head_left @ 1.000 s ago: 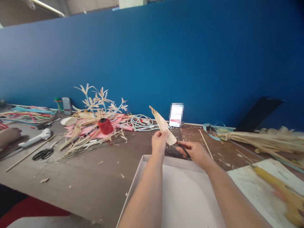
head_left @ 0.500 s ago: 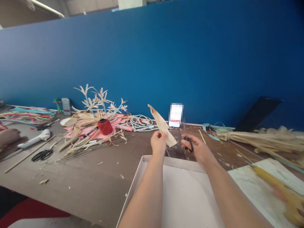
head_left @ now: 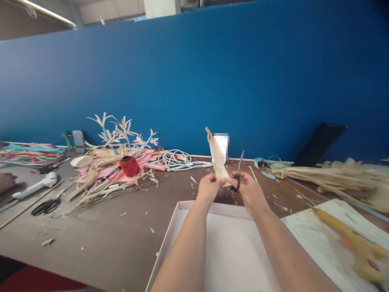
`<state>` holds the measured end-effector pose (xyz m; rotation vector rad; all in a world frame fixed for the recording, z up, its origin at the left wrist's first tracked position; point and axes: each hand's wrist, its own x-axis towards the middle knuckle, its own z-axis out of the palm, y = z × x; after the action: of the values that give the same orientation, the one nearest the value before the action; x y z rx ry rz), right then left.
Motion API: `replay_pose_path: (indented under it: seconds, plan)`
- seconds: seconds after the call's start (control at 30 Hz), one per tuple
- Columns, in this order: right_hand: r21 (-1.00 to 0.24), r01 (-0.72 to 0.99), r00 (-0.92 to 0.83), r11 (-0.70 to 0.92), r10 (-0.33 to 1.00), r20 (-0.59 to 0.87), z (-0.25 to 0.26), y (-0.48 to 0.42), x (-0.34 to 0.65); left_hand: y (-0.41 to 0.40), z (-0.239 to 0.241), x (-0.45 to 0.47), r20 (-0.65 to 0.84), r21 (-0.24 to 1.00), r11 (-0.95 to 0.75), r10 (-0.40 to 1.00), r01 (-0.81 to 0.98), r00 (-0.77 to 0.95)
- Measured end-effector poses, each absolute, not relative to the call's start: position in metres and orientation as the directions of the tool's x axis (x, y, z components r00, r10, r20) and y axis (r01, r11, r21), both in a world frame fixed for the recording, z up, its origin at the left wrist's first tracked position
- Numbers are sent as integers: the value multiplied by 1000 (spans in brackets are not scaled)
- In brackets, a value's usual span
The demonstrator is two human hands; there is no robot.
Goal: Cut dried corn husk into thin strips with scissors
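Observation:
My left hand is closed on the lower end of a dried corn husk, which stands nearly upright above the table. My right hand grips black-handled scissors with the blades pointing up, right beside the husk. Both hands hover over the far edge of a shallow white box.
A brown table carries husk flowers, a red thread spool, light blue cord, black scissors and a white tool at left. A husk bundle and a yellow glue gun lie at right. Another person's hand shows at far left.
The husk swung from tilted left to nearly upright. My right hand turned the scissors blades upward and moved in beside the husk. The view shifted slightly.

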<state>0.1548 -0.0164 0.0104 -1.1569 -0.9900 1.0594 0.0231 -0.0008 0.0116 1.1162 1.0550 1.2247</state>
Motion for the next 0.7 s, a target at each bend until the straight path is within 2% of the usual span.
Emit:
replay_pose_path:
  seconds: [0.13,0.27,0.4,0.5,0.7]
  plan:
    - [-985,-139,229,101,971,67,9,-15,157,-1,11,23,-27,973,56,991,-223,131]
    - [-995,-97,164,19,986,3,11,-17,153,7,9,20,0,953,-19,998,-302,-62]
    - [-998,66,-34,-18,999,-20,12,-22,147,13,7,15,15,929,-110,965,-354,-261]
    - [-990,138,-154,20,988,-1,16,-27,143,14,8,15,31,918,-159,943,-364,-332]
    - [-984,174,-152,28,988,2,23,-30,139,14,6,18,44,915,-175,939,-362,-341]
